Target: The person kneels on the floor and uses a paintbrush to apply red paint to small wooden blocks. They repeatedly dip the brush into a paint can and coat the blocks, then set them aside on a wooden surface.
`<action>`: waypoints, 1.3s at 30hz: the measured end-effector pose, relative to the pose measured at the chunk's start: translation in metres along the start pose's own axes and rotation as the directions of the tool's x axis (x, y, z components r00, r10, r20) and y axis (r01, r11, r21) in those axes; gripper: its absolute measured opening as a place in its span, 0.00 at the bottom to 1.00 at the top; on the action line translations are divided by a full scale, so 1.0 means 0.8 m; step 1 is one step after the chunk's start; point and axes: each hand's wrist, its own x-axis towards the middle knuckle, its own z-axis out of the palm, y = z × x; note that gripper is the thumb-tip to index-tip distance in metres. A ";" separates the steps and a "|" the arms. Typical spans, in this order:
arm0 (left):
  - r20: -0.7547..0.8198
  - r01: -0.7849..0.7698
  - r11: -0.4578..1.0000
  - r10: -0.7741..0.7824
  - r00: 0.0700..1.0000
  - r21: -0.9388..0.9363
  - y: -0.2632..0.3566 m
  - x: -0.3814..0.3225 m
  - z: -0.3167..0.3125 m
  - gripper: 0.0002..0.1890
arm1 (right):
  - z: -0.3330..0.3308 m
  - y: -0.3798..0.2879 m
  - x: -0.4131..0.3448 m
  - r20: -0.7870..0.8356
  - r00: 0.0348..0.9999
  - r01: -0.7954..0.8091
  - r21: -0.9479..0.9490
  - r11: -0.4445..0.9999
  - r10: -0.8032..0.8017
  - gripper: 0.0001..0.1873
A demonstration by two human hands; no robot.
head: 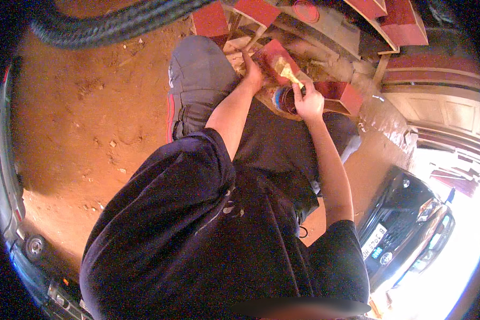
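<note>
My right hand [310,102] grips a pale-yellow paintbrush [288,72], its bristle end over the face of a red-painted wooden box [274,52]. At the left side of that box is my left hand [253,74], holding it, with the fingers partly hidden. Just below the brush, between my knees, stands an open paint can [279,99] with a blue outer wall and dark contents. Another red-painted box [336,94] lies right beside my right hand.
More red-painted boxes [210,20] stand ahead, with others [404,28] at the upper right. Wooden boards [316,36] lie beyond my hands. A panelled wooden door [444,110] is on the right. Bare dirt ground [84,100] spreads left. A black car [404,216] stands at the lower right.
</note>
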 end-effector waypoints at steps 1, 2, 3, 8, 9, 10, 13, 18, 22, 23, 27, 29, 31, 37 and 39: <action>0.025 -0.001 1.000 0.002 1.000 -0.012 -0.002 0.002 -0.001 0.66 | 0.002 0.001 0.001 0.025 0.999 -0.034 -0.043 0.998 0.035 0.21; -0.024 0.004 1.000 -0.005 1.000 -0.023 -0.004 0.004 -0.003 0.66 | 0.003 0.002 0.004 0.039 0.997 -0.061 -0.089 0.994 0.065 0.21; -0.049 0.015 0.999 -0.016 0.999 -0.030 -0.005 0.005 -0.004 0.66 | 0.002 0.005 0.008 0.014 0.992 -0.126 -0.121 0.985 0.128 0.21; -0.061 0.006 1.000 -0.007 0.998 -0.020 -0.009 0.015 -0.013 0.66 | -0.016 0.013 0.033 -0.129 0.928 -0.371 -0.243 0.896 0.349 0.20; -0.079 0.023 0.999 -0.025 0.997 -0.024 -0.010 0.018 -0.015 0.66 | -0.017 0.010 0.033 -0.098 0.945 -0.326 -0.184 0.927 0.313 0.20; -0.117 0.042 0.998 -0.046 0.992 -0.038 -0.011 0.020 -0.017 0.66 | -0.015 0.005 0.033 -0.057 0.953 -0.303 -0.130 0.944 0.298 0.20; -0.009 -0.016 1.000 0.016 1.000 0.002 -0.013 0.025 -0.021 0.66 | -0.001 -0.011 0.027 0.016 0.993 -0.115 -0.014 0.993 0.115 0.19; -0.094 0.032 0.999 -0.035 0.995 -0.028 -0.018 0.023 -0.022 0.66 | 0.009 -0.011 0.042 -0.036 0.968 -0.251 -0.059 0.966 0.249 0.21; -0.104 0.040 0.999 -0.043 0.994 -0.030 -0.023 0.024 -0.025 0.67 | 0.002 -0.015 0.056 -0.118 0.935 -0.343 -0.069 0.937 0.334 0.18; -0.102 0.043 0.999 -0.046 0.994 -0.030 -0.024 0.025 -0.026 0.67 | 0.002 -0.020 0.055 -0.106 0.947 -0.309 -0.027 0.951 0.304 0.18; -0.106 0.068 0.998 -0.069 0.992 -0.013 -0.021 0.026 -0.027 0.68 | 0.017 -0.036 0.052 -0.070 0.989 -0.131 0.041 0.991 0.133 0.17; -0.116 0.091 0.996 -0.089 0.989 0.011 -0.018 0.021 -0.022 0.68 | 0.023 -0.035 0.056 -0.014 0.993 -0.116 0.032 0.993 0.117 0.17; -0.139 0.114 0.993 -0.110 0.984 0.021 -0.015 0.012 -0.014 0.68 | 0.021 -0.026 0.068 0.037 0.987 -0.156 -0.049 0.987 0.157 0.18; -0.070 0.084 0.994 -0.079 0.994 0.075 -0.015 -0.003 -0.002 0.73 | 0.003 -0.026 0.096 -0.068 0.971 -0.234 -0.042 0.971 0.231 0.19; -0.088 0.073 0.997 -0.069 0.994 0.037 -0.016 0.005 -0.009 0.73 | 0.001 -0.036 0.095 0.009 0.991 -0.135 0.002 0.991 0.135 0.19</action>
